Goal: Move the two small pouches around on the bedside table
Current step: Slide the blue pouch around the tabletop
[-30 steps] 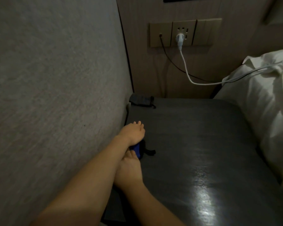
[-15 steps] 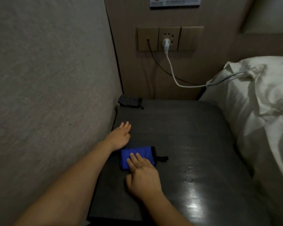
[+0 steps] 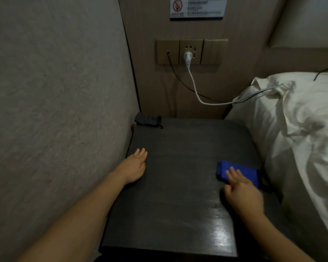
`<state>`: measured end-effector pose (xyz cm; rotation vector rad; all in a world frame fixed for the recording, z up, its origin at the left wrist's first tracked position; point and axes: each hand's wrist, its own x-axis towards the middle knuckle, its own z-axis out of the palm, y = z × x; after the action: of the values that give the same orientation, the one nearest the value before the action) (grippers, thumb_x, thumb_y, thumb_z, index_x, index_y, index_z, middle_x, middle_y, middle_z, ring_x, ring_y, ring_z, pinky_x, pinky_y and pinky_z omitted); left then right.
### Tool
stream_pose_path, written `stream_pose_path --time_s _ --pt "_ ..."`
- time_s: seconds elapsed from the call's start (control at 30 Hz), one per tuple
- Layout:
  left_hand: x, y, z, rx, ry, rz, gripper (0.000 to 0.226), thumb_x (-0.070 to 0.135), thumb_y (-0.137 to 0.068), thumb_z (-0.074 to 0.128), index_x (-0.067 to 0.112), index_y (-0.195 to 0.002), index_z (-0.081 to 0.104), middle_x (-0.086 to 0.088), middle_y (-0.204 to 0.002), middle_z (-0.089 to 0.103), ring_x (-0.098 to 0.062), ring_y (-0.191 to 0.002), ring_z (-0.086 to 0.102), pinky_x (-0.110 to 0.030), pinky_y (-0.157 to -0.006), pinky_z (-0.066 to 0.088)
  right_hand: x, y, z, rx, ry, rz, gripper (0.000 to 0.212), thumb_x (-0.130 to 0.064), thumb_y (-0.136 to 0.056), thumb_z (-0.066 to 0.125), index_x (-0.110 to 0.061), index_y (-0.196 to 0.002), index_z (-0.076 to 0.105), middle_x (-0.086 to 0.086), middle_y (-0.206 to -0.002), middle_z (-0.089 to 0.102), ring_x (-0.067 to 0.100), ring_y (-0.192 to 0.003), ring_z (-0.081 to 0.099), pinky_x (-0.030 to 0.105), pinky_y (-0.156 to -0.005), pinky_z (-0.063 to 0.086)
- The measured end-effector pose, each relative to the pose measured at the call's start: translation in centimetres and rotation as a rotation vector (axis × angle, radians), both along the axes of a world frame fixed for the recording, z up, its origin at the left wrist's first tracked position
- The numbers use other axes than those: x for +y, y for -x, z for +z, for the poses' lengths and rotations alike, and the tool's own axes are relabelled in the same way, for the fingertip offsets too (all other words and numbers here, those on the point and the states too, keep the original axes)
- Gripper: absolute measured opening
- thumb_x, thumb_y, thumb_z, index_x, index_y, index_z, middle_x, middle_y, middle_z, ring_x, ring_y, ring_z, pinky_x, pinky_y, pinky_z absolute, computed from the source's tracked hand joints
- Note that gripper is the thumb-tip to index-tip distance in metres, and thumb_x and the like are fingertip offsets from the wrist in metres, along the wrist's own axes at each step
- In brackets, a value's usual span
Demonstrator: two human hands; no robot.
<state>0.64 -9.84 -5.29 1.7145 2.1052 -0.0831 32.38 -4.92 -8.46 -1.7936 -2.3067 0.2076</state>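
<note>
My right hand [image 3: 242, 190] lies flat with its fingertips [image 3: 233, 172] pressing down on the blue pouch [image 3: 237, 173]. That is no pinch: the grip is spread open, and the fingers rest on top of the cloth instead of closing round it. The blue pouch sits on the right side of the counter [image 3: 178, 167], close to the edge beside the bed [image 3: 301, 129], with its dark strap end trailing off toward the mattress.

My left hand [image 3: 134, 167] is open too, palm down on the left side of the counter near the wall [image 3: 55, 110], holding nothing.

The dark pouch [image 3: 148, 121] sits in the far left corner, tucked where the wall meets the back panel, well apart from both hands.

As I judge it, the blue one is being handled right now, and the dark one in the corner is the piece left to deal with. My free left hand is the nearer one for that.

The blue pouch looks small, flat and rectangular, bright blue fabric with a dark trim at one end. It seems soft and light, so it should slide easily on this smooth, glossy top. The dark pouch is about the same size, slightly rumpled, with a small clip or loop at its right end.
</note>
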Motion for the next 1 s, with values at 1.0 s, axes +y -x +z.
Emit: stream_pose_path --time_s 1.0 --pt "1.6 -0.5 1.3 0.074 0.115 0.042 0.051 0.018 -0.103 0.02 0.002 -0.151 0.013 -0.014 -0.161 0.005 -0.027 -0.15 0.009 -0.032 -0.12 0.014 -9.0 17.9 0.2 0.127 0.121 0.231 0.061 -0.031 -0.058 0.032 -0.007 -0.094 0.075 0.011 -0.104 0.073 0.024 -0.098 0.069 0.037 -0.08 0.055"
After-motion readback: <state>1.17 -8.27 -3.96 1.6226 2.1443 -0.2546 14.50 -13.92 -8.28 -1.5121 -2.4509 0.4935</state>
